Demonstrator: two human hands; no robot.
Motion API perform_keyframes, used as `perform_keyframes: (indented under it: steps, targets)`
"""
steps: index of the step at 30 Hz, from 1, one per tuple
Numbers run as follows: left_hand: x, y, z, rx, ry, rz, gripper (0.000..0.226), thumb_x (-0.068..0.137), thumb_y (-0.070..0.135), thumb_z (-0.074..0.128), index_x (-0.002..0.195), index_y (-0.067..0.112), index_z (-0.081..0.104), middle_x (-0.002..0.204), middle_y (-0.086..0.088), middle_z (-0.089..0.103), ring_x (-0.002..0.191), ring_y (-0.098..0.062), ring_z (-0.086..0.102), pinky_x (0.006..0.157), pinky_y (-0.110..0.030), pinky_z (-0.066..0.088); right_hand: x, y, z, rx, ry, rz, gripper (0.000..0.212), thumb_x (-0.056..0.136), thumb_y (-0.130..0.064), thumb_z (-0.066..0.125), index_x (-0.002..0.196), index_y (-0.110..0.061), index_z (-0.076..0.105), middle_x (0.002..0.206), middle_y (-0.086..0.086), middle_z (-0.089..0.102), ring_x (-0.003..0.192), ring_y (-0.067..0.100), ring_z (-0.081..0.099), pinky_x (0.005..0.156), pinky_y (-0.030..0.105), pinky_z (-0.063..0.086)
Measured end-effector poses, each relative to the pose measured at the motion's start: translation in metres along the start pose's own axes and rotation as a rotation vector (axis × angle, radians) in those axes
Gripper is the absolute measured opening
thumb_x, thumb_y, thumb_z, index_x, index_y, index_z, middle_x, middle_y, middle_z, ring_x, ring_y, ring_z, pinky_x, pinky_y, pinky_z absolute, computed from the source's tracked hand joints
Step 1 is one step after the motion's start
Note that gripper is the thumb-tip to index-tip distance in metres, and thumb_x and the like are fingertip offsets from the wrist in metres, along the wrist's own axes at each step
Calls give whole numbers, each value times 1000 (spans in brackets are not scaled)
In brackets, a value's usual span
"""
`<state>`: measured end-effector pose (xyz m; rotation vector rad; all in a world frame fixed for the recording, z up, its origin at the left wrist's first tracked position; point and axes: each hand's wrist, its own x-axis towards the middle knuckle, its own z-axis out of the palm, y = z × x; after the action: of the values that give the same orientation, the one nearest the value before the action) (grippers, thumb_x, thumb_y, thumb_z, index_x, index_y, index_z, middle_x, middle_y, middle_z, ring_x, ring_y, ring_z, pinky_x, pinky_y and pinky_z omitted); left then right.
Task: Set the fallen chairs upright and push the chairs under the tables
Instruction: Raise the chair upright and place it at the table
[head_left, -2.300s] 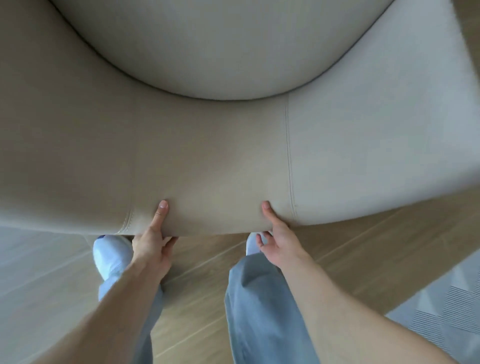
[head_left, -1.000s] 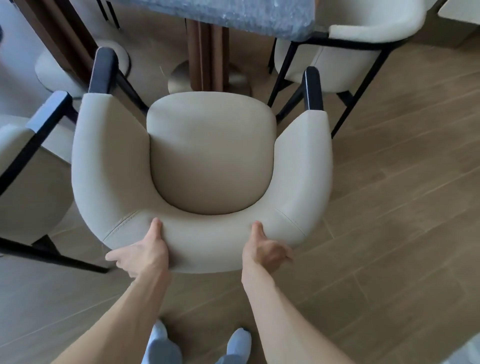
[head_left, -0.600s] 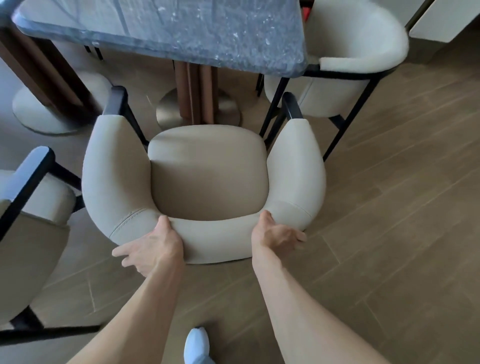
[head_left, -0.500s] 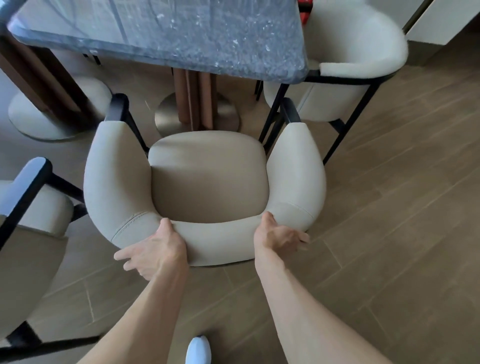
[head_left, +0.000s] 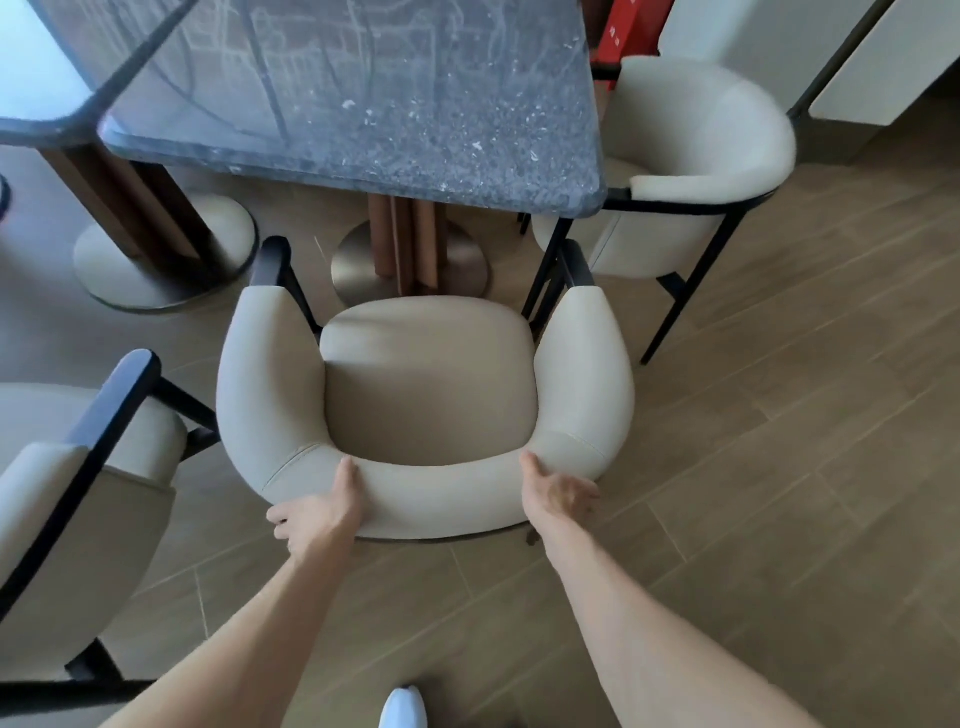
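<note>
A cream armchair (head_left: 426, 395) with black arm tips stands upright on the wooden floor, facing a dark stone table (head_left: 363, 104). Its seat front lies just short of the table's near edge. My left hand (head_left: 319, 512) holds the curved backrest at its left, thumb on top and fingers down the outer side. My right hand (head_left: 558, 491) holds the backrest at its right in the same way. Both arms reach forward from the bottom of the view.
A second cream chair (head_left: 691, 156) stands upright at the table's right side. A third chair (head_left: 67, 499) sits at the left edge, near the pushed chair's left arm. The round metal table base (head_left: 410, 270) lies ahead of the seat. Another table (head_left: 36, 78) stands far left.
The chair has slid forward toward the table with both hands on its backrest. More of the tabletop has come into view and I have stepped after it.
</note>
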<state>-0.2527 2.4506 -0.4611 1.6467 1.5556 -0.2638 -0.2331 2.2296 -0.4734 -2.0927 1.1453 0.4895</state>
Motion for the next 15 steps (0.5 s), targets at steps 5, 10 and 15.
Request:
perform_keyframes:
  steps: [5, 10, 15]
  targets:
    - [-19, -4, -68, 230, -31, 404, 60, 92, 30, 62, 140, 0, 42, 139, -24, 42, 120, -42, 52, 97, -47, 42, -36, 17, -59, -105, -13, -308, 62, 92, -29, 56, 143, 1, 36, 143, 19, 39, 132, 34, 41, 97, 38, 41]
    - [-84, 8, -134, 35, -295, 683, 37, 95, 22, 64, 131, 14, 59, 114, -12, 69, 100, -28, 66, 91, -44, 55, -98, 9, -119, -67, -151, -668, 59, 92, -31, 58, 146, -16, 42, 145, 1, 45, 135, 17, 42, 109, 30, 33]
    - [-144, 8, -171, -195, -370, 937, 30, 99, 24, 61, 129, 25, 61, 113, 0, 69, 104, -21, 65, 87, -40, 56, -157, -16, -154, -65, -128, -1040, 60, 88, -45, 48, 144, -24, 44, 140, -13, 47, 130, 5, 45, 108, 30, 42]
